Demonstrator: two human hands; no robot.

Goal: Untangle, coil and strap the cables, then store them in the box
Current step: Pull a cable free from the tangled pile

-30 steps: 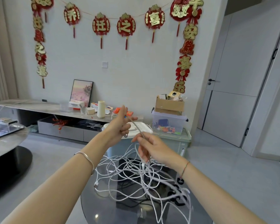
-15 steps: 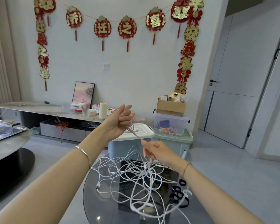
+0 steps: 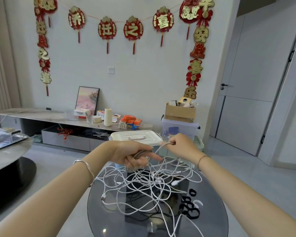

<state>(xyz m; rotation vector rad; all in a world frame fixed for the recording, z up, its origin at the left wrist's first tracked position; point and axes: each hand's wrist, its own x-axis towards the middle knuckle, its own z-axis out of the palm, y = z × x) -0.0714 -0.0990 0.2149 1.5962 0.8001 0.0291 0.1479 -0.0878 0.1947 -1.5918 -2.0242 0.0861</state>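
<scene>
A tangle of white cables [image 3: 149, 183] lies spread on the round dark glass table [image 3: 109, 216]. My left hand [image 3: 135, 155] grips a few turns of a grey cable [image 3: 158, 147] above the table's far edge. My right hand [image 3: 179, 146] pinches the same grey cable a short way to the right, with the strand running taut between the two hands. The storage box with its white handled lid [image 3: 135, 136] stands just beyond the table, closed. Several black strap loops [image 3: 190, 206] lie on the table at the right.
Behind the box are a clear bin [image 3: 178, 128] with a cardboard box [image 3: 180, 113] on top. A low grey shelf [image 3: 41, 115] with small items runs along the wall. Another round table [image 3: 5, 147] stands at the left. A door is at the right.
Both hands have dropped lower. My left hand turned palm-down and now holds coiled turns of the grey cable; my right hand moved up and right along the strand.
</scene>
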